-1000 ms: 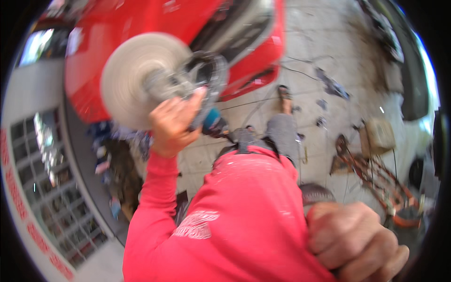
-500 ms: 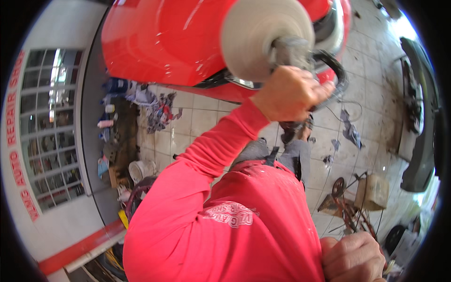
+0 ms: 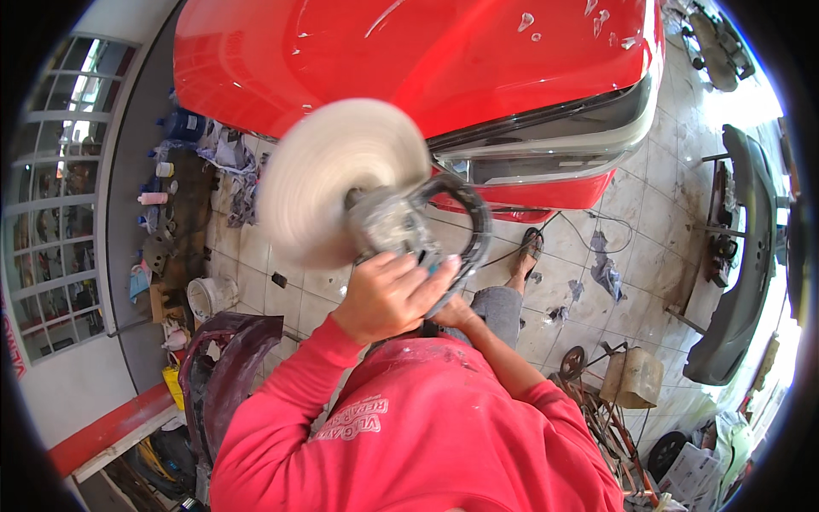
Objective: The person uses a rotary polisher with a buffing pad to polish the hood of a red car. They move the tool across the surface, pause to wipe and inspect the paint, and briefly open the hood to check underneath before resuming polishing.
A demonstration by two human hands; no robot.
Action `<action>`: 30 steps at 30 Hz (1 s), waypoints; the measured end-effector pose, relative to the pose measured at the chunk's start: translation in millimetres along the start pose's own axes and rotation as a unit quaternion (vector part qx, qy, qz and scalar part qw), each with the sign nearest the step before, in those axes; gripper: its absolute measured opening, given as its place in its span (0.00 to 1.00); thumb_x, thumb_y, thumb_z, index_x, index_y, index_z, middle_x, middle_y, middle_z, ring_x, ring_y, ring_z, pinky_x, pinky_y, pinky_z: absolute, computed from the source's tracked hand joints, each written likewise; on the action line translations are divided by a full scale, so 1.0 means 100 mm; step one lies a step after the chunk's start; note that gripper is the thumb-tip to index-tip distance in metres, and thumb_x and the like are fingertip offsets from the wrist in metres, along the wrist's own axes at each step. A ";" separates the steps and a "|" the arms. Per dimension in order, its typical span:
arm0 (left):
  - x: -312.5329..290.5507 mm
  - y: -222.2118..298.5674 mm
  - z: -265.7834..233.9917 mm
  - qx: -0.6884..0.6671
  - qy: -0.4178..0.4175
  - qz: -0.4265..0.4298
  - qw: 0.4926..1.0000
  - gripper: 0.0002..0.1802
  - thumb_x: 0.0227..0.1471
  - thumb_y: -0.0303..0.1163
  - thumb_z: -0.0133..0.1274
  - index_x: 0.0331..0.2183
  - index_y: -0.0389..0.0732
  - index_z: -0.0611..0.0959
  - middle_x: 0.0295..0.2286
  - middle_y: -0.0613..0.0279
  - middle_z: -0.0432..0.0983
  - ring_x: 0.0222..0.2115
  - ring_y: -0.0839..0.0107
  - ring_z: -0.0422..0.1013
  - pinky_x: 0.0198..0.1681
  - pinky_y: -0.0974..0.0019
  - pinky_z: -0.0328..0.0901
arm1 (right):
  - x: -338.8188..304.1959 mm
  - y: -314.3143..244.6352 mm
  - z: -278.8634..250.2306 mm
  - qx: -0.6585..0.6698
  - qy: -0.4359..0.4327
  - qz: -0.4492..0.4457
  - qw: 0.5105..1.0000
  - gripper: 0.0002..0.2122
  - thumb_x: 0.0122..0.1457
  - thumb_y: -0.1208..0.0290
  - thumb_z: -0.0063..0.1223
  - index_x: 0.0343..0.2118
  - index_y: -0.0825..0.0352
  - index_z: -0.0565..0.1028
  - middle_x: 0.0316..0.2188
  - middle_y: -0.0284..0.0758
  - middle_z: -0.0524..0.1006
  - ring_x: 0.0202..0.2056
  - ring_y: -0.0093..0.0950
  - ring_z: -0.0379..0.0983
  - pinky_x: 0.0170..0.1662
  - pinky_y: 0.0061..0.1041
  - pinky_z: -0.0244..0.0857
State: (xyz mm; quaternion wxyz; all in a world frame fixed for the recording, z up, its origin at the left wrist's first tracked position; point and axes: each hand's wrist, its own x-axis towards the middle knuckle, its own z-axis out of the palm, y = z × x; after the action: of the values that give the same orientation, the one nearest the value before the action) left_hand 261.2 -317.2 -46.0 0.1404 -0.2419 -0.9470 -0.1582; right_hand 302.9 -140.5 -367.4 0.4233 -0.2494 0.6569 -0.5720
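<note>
A polisher (image 3: 392, 226) with a round white buffing pad (image 3: 328, 171) is in front of my body, its pad tilted up and blurred by spinning. A black loop handle (image 3: 478, 224) sticks out from its side. My left hand (image 3: 397, 294) is wrapped round the machine just behind its head. Lower down, my right hand (image 3: 456, 314) is closed at the rear of the polisher, its fingers partly hidden behind the tool. Beyond the pad stands a glossy red car (image 3: 409, 64) with white compound smears on the panel and a headlight (image 3: 554, 154) at its corner. The pad appears apart from the panel.
Rags (image 3: 604, 269) and a cable (image 3: 627, 230) lie on the tiled floor at right. A grey bumper (image 3: 742, 273) rests on a stand at far right. At left are a white bucket (image 3: 213, 296), a dark red car part (image 3: 235, 375) and bottles (image 3: 183, 125).
The polisher has come back from the red panel, toward my body and to the left. My right hand has moved from near my chest to the machine's rear.
</note>
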 end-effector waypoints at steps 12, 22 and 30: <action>-0.06 -0.33 -0.45 0.065 -0.110 0.110 0.986 0.24 0.49 0.30 0.59 0.49 0.37 0.86 0.21 0.75 0.65 0.24 0.76 0.68 0.29 0.70 0.65 | 0.71 -0.39 1.36 0.037 -0.068 -0.043 0.996 0.16 0.59 0.61 0.68 0.48 0.61 0.82 0.43 0.42 0.85 0.46 0.41 0.83 0.53 0.38 0.74; -0.33 -0.42 -0.63 0.063 -0.129 0.041 0.989 0.32 0.36 0.25 0.62 0.50 0.34 0.86 0.19 0.69 0.63 0.20 0.69 0.66 0.23 0.63 0.60 | 1.07 -0.38 1.76 0.114 -0.021 -0.169 0.979 0.16 0.59 0.60 0.68 0.48 0.60 0.83 0.43 0.43 0.85 0.47 0.42 0.82 0.54 0.39 0.74; 0.59 -0.46 -0.53 -0.008 -0.035 0.125 0.991 0.39 0.31 0.32 0.62 0.53 0.34 0.86 0.20 0.68 0.66 0.21 0.67 0.66 0.24 0.62 0.61 | 0.46 -1.29 0.01 0.093 0.066 0.014 0.993 0.28 0.53 0.47 0.74 0.49 0.63 0.81 0.45 0.45 0.85 0.48 0.45 0.82 0.54 0.41 0.73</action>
State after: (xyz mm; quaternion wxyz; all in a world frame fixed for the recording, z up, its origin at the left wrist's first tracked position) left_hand 198.4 -351.2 11.9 0.1236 -0.3651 -0.9123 -0.1381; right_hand 259.9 -207.1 -256.2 0.4086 -0.1616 0.6308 -0.6396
